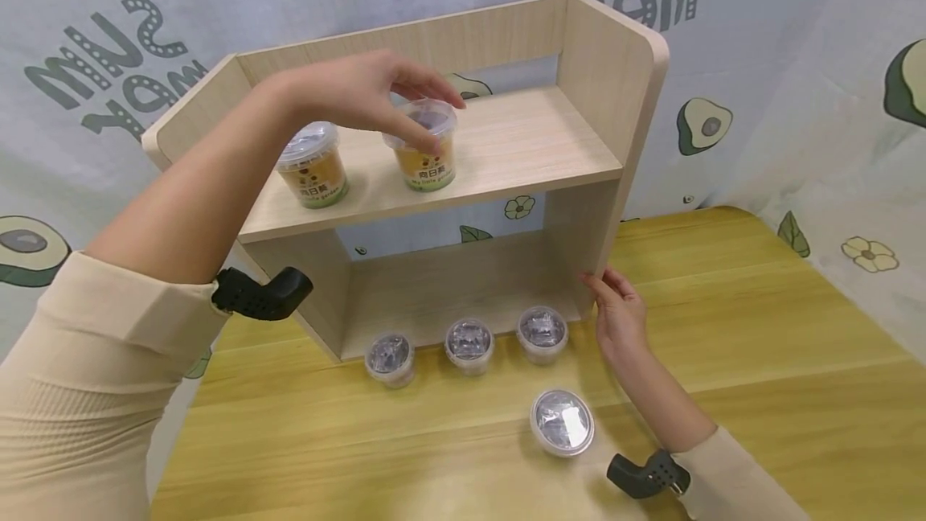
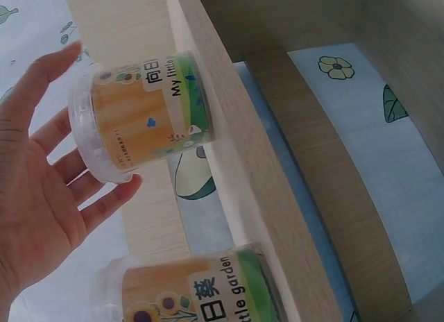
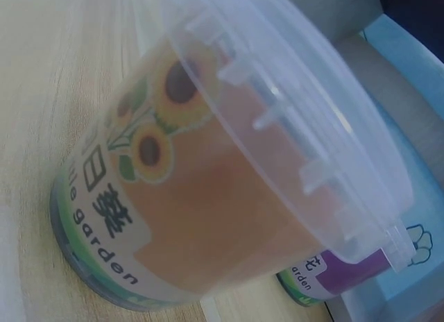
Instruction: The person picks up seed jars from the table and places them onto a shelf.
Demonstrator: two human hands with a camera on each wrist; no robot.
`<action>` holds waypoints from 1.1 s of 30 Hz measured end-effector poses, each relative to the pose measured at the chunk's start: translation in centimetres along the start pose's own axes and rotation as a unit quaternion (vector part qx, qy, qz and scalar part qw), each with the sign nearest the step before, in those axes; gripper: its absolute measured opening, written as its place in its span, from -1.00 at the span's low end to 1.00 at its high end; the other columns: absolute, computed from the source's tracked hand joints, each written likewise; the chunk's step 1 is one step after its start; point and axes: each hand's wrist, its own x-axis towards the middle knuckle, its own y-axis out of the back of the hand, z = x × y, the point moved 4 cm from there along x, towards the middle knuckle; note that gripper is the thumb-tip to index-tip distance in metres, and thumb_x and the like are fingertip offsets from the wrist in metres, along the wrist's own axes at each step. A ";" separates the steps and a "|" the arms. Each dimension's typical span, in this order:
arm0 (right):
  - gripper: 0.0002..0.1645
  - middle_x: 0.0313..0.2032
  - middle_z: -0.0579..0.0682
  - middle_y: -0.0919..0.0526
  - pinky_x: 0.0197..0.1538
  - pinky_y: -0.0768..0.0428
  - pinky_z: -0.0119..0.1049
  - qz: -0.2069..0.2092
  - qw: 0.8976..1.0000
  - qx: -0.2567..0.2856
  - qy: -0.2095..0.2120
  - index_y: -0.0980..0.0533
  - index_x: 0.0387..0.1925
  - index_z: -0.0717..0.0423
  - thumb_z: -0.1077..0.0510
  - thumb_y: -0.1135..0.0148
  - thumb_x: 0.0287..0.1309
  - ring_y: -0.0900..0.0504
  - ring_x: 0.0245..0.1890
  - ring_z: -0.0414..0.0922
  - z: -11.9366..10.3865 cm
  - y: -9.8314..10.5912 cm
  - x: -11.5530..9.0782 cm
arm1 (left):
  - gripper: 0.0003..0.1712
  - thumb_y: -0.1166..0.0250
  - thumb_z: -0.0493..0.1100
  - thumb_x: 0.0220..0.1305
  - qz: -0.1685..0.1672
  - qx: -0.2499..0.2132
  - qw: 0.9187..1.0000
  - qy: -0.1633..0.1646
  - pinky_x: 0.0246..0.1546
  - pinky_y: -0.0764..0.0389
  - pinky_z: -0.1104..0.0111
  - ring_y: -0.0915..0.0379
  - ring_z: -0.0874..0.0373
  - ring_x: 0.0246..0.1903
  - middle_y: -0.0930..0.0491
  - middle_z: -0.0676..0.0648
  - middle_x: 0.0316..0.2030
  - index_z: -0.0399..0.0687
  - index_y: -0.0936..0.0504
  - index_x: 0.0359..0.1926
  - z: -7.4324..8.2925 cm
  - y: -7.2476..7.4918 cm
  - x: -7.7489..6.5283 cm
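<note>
My left hand (image 1: pixel 362 91) reaches over a clear-lidded plastic cup (image 1: pixel 428 167) with a sunflower label, standing on the upper board of a small wooden shelf (image 1: pixel 506 135). In the left wrist view its fingers (image 2: pixel 48 197) spread loosely about the lid of that cup (image 2: pixel 149 117). A matching cup (image 1: pixel 313 179) stands to its left on the same board. Low on the shelf's right side panel, my right hand (image 1: pixel 624 320) holds the front edge between thumb and fingers. The right wrist view does not show that hand; a sunflower cup (image 3: pixel 208 183) fills it.
Three lidded cups (image 1: pixel 391 356), (image 1: pixel 469 344), (image 1: pixel 542 332) stand in a row before the lower board. Another cup (image 1: pixel 562 423) is nearer on the wooden table (image 1: pixel 405 457). A purple-labelled cup (image 3: pixel 347 272) shows in the right wrist view. Printed cloth (image 1: pixel 752 38) hangs behind.
</note>
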 end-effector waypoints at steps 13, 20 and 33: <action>-0.67 -0.38 -0.09 -0.58 -0.14 -0.48 -0.52 -0.009 1.000 0.009 0.004 -0.59 -0.57 0.12 0.56 -0.12 0.00 -0.50 -0.25 -0.21 -0.1 -0.2 -0.1 | -0.35 -0.28 0.19 0.08 0.065 -0.006 0.998 -0.014 0.15 -0.29 0.14 -0.26 0.18 0.17 -0.41 0.13 0.14 0.11 -0.42 0.19 0.5 0.9 -0.4; -0.68 -0.37 -0.10 -0.58 -0.12 -0.48 -0.52 -0.014 1.000 0.001 0.001 -0.59 -0.57 0.11 0.55 -0.13 0.00 -0.52 -0.25 -0.23 0.0 -0.2 -0.2 | -0.36 -0.28 0.15 0.10 0.081 0.002 0.996 -0.023 0.16 -0.30 0.14 -0.27 0.16 0.16 -0.41 0.09 0.16 0.06 -0.43 0.19 0.5 1.1 -1.0; -0.70 -0.37 -0.09 -0.59 -0.10 -0.48 -0.49 -0.009 1.000 0.004 0.001 -0.59 -0.57 0.12 0.54 -0.15 -0.01 -0.53 -0.26 -0.22 -0.1 -0.2 -0.2 | -0.42 -0.34 0.07 0.07 0.100 -0.002 0.994 -0.039 0.09 -0.40 0.19 -0.34 0.17 0.09 -0.46 0.08 0.09 0.03 -0.49 0.12 1.2 1.5 -2.7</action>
